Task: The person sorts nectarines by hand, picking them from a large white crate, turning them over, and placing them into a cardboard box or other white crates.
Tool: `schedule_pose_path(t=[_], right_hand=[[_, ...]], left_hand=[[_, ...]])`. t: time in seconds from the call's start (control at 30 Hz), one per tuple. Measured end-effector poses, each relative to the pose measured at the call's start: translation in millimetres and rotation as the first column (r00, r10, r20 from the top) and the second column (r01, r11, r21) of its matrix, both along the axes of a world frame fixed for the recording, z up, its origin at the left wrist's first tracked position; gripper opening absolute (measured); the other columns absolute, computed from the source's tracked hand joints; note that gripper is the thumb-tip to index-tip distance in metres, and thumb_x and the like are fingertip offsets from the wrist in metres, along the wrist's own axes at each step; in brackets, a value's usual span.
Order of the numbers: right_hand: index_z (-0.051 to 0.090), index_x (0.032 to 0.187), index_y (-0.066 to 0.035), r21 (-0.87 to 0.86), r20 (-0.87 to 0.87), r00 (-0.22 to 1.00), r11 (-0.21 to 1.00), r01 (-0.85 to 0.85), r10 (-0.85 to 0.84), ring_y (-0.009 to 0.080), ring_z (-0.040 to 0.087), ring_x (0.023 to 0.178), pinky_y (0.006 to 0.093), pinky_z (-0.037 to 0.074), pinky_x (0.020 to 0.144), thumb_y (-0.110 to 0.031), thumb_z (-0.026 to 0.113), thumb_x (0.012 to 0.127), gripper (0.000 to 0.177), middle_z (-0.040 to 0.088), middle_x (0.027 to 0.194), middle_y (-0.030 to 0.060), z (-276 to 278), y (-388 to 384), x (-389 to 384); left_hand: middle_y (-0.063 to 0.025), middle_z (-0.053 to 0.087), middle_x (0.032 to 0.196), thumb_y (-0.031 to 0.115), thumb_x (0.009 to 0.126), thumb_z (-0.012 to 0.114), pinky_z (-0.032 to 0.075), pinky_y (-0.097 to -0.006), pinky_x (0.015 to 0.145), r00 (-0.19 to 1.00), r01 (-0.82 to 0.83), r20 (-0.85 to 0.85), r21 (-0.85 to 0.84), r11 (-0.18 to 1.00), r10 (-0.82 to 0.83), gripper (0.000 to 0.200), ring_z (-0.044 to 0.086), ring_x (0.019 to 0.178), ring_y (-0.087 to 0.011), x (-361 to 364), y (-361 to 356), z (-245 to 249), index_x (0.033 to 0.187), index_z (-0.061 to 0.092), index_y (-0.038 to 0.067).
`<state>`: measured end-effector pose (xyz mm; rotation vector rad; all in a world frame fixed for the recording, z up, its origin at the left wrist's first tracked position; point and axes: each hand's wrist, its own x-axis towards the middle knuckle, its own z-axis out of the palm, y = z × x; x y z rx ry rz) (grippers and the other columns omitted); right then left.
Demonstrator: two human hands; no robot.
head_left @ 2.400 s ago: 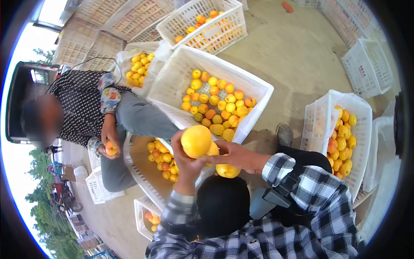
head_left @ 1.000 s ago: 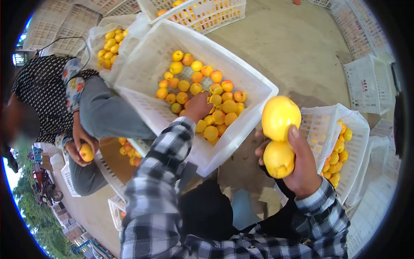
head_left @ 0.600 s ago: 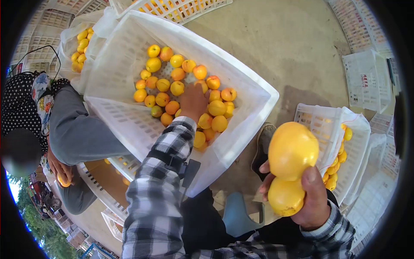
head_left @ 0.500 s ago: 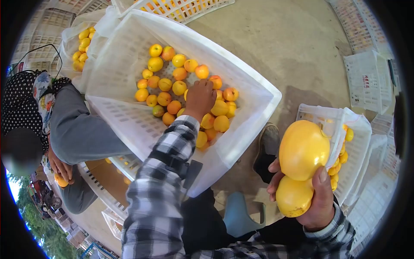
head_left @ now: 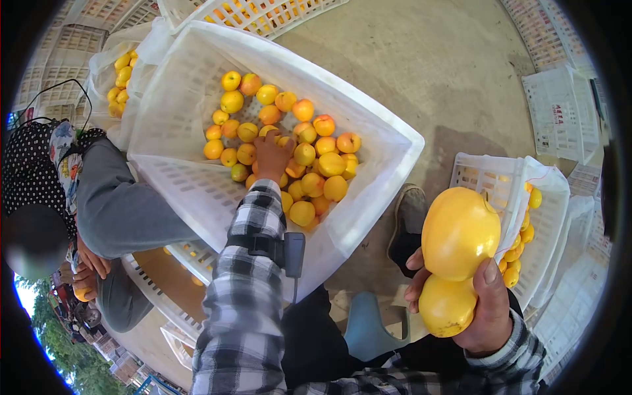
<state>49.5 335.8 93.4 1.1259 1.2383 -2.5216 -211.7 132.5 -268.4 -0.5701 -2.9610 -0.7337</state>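
My left hand point(head_left: 273, 158) reaches down into a white slatted crate point(head_left: 375, 115) with a translucent liner. Its fingers are apart and bent over the yellow-orange apricots point(head_left: 330, 164), touching some; what lies beneath the palm is hidden. My right hand point(head_left: 490, 313) is closed around two large-looking yellow apricots near the camera. The upper apricot point(head_left: 459, 232) rests against the lower apricot point(head_left: 447, 306), with my thumb on one side and fingertips on the other.
Another lined crate point(head_left: 546, 197) with apricots stands at right, and a blue-grey stool point(head_left: 365, 329) is below. A co-worker's leg point(head_left: 128, 204) adjoins the main crate at left; that person's hand point(head_left: 92, 260) is near an apricot. More crates stand around.
My left hand has moved left across the apricots, from the right part of the pile towards its middle. My right hand still holds the two apricots. The view has shifted slightly.
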Motion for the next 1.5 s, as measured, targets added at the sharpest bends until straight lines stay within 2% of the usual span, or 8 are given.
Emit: schedule_pose_path(t=[0.27,0.7,0.8,0.83,0.9,0.93,1.0,1.5], right_hand=[[0.037,0.13,-0.001,-0.07,-0.029,0.998,0.996,-0.062,0.061,0.0287,0.064,0.081,0.0377,0.056,0.07,-0.058,0.062,0.082,0.079,0.057,0.107,0.022,-3,-2,-1],[0.039,0.128,-0.002,-0.034,0.025,0.997,0.997,-0.068,0.069,0.0282,0.065,0.079,0.0367,0.056,0.069,-0.058,0.062,0.081,0.076,0.059,0.106,0.0211,0,-6,-5],[0.039,0.128,-0.002,-0.043,0.012,0.998,0.997,-0.067,0.068,0.0281,0.065,0.078,0.0368,0.056,0.068,-0.058,0.062,0.081,0.076,0.059,0.105,0.0206,-1,-5,-3],[0.039,0.128,-0.002,-0.043,0.016,0.998,0.997,-0.059,0.06,0.0281,0.065,0.078,0.0368,0.056,0.068,-0.058,0.062,0.081,0.076,0.059,0.105,0.0206,-1,-5,-3],[0.039,0.128,-0.002,-0.058,0.023,0.999,0.997,-0.045,0.046,0.0277,0.065,0.078,0.0362,0.056,0.067,-0.057,0.064,0.081,0.076,0.059,0.105,0.02,-1,-5,-4],[0.039,0.128,-0.002,-0.058,0.022,0.999,0.997,-0.041,0.042,0.0277,0.065,0.078,0.0362,0.056,0.067,-0.057,0.064,0.081,0.076,0.059,0.105,0.02,-2,-5,-3],[0.04,0.127,-0.003,-0.086,0.011,0.999,0.995,-0.047,0.048,0.0272,0.065,0.079,0.0365,0.057,0.069,-0.054,0.066,0.08,0.075,0.059,0.105,0.0196,-4,-4,-2],[0.043,0.132,-0.003,-0.052,-0.092,0.996,0.999,-0.003,-0.002,0.013,0.056,0.098,0.0275,0.05,0.08,-0.034,0.066,0.089,0.057,0.056,0.112,0.0065,-35,-19,-1]], left_hand=[[-0.0162,0.058,0.107,0.052,0.071,0.074,0.046,-0.043,0.086,0.951,0.142,0.292,-0.124,0.982,-0.101,0.06,0.053,0.105,-0.0345,9,24,34,0.108,0.06,0.006],[-0.0138,0.059,0.111,0.031,0.065,0.078,0.048,-0.0419,0.084,0.905,0.422,0.29,-0.513,0.748,-0.312,0.057,0.057,0.103,-0.0329,28,41,39,0.111,0.05,0.011],[-0.0162,0.058,0.11,0.022,0.063,0.078,0.048,-0.038,0.089,0.899,0.338,0.243,0.141,0.931,-0.364,0.069,0.056,0.104,-0.0325,7,27,17,0.123,0.046,0.008],[-0.017,0.054,0.116,0.016,0.07,0.072,0.047,-0.0399,0.093,0.823,0.052,0.54,0.243,0.969,-0.179,0.065,0.055,0.107,-0.0335,-6,27,37,0.128,0.042,0.008],[-0.0169,0.05,0.12,0.007,0.076,0.061,0.046,-0.0442,0.096,0.701,-0.317,0.622,0.71,0.629,-0.348,0.054,0.055,0.108,-0.0321,-24,15,41,0.127,0.041,0.007],[-0.0169,0.05,0.12,0.007,0.076,0.061,0.046,-0.0442,0.096,0.7,-0.314,0.621,0.71,0.63,-0.351,0.054,0.055,0.108,-0.0321,-28,11,47,0.127,0.041,0.007],[-0.0145,0.047,0.121,0.0,0.08,0.052,0.044,-0.045,0.099,0.542,-0.676,0.667,0.707,0.205,-0.511,0.044,0.051,0.11,-0.0278,-28,14,88,0.123,0.045,0.006],[-0.0156,0.042,0.138,-0.009,0.077,0.052,0.034,-0.0418,0.108,0.672,-0.151,0.35,0.928,0.342,-0.653,0.065,0.047,0.123,-0.0294,49,54,256,0.136,0.034,0.012]])
